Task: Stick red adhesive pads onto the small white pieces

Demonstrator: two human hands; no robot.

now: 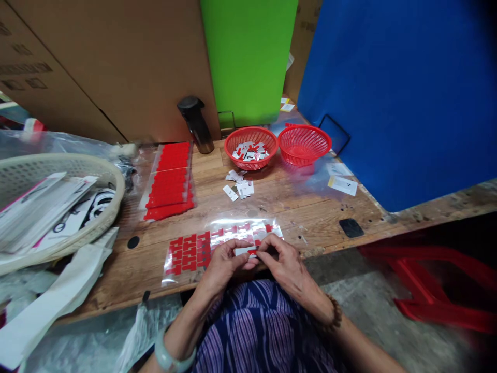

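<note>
At the table's near edge, my left hand (221, 265) is closed on a small white card (242, 250), thumb on top and fingers beneath. From the other side my right hand (286, 265) pinches at a small red piece (252, 253) on the card's right end. Whether that piece is fully stuck down, I cannot tell. Just behind both hands lies a clear sheet with rows of red T-shaped stickers (189, 253); its right part is bare in places. Farther back is a loose pile of small white cards (244, 188).
A red basket (252, 165) holds white and red cards, beside a second red basket (305, 155). Stacked red sticker sheets (169, 178) and a dark bottle (199, 127) stand left. A large cream basket (112, 215) is far left; a blue panel (399, 103) borders the right.
</note>
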